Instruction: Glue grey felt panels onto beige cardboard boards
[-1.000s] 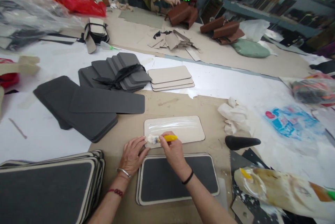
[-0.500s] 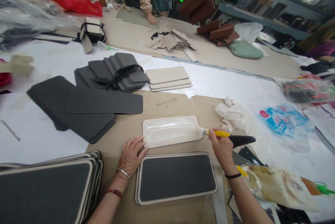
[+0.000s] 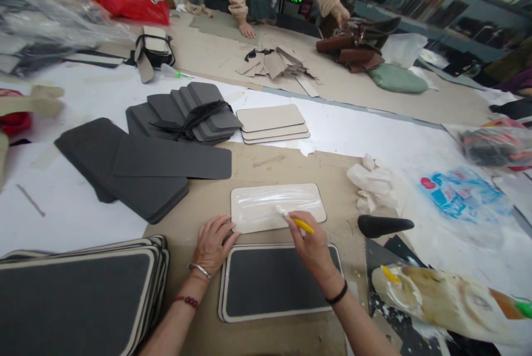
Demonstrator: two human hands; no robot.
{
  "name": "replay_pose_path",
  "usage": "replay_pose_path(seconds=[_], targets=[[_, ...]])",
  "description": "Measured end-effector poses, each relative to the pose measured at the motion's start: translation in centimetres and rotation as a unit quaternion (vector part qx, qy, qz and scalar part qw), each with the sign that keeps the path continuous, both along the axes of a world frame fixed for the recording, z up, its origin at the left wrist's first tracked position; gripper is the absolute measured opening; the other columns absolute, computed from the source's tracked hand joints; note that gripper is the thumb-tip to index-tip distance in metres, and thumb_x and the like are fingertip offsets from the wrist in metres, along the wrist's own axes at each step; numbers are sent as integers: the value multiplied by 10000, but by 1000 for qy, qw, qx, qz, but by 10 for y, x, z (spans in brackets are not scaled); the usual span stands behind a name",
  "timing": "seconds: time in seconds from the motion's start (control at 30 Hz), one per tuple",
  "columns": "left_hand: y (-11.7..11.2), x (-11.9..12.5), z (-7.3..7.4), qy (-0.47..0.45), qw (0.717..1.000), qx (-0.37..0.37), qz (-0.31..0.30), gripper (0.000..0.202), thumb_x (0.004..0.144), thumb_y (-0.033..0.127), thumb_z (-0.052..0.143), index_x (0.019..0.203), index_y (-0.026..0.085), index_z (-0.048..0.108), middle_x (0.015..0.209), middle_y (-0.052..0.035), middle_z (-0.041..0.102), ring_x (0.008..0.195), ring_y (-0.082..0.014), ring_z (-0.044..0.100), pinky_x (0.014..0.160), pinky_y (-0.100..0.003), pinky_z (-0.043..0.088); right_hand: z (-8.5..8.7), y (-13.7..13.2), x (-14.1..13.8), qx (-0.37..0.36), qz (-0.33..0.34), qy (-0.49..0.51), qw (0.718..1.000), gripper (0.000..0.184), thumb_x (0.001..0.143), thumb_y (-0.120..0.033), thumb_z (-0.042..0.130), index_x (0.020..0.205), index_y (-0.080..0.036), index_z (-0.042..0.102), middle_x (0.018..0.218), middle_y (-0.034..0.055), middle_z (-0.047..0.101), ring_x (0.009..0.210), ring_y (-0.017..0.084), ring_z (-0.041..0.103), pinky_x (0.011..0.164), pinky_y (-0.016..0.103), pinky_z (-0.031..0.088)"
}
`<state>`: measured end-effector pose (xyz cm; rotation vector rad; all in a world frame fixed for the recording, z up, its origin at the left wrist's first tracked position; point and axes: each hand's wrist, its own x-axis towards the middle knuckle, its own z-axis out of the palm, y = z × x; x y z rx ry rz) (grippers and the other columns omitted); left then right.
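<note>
Cream round-cornered panel lies on the tan sheet just ahead of the left hand, whose fingertips touch its near left corner, thumb apart from the fingers. Clamped on a yellow-handled brush, the right hand's fingers sit at the panel's near edge, bristles against its glossy face.

Panel: cream, rectangular, round-cornered, dark-edged. Laid flat, long sides running left to right, right end set slightly farther. Face streaked lengthwise with glossy white coating.
Brush: yellow-handled, bristles smeared white. Held aslant, handle pointed right and near, bristles placed at the panel's middle.
</note>
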<state>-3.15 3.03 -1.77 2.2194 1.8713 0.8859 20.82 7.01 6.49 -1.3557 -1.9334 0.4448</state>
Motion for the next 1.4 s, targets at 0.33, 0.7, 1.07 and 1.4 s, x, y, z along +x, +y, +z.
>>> replay_pose_path(seconds=[0.33, 0.7, 1.07, 1.4], targets=[[-1, 3, 6, -7, 999, -44, 15, 157, 796, 324, 566, 912, 222, 595, 1055, -56, 626, 1000, -225, 524, 815, -381, 424, -11, 0, -62, -125, 20, 91, 988, 184, 868, -335, 458, 840, -186, 563, 795, 46, 608, 756, 157, 577, 705, 279, 464], [0, 4, 7, -26, 998, -48, 18, 168, 798, 325, 565, 924, 217, 589, 1058, -55, 620, 1007, -216, 512, 835, -382, 415, -6, 26, -80, -138, -64, 110, 982, 238, 821, -414, 495, 808, -184, 553, 762, 40, 608, 699, 154, 578, 624, 256, 442], [-1, 3, 7, -12, 998, -64, 12, 165, 808, 330, 546, 918, 218, 598, 1077, -59, 617, 1019, -227, 505, 843, -399, 411, -10, 58, -16, -94, -171, 15, 981, 311, 797, -473, 491, 786, -170, 564, 689, 49, 614, 640, 175, 573, 606, 284, 421], [-1, 2, 8, -6, 998, -55, 2, 171, 806, 328, 551, 929, 218, 597, 1053, -62, 624, 1011, -222, 514, 839, -386, 416, -12, -7, -74, -158, -5, 138, 978, 192, 846, -344, 470, 806, -179, 561, 785, 45, 598, 742, 152, 572, 684, 267, 455]])
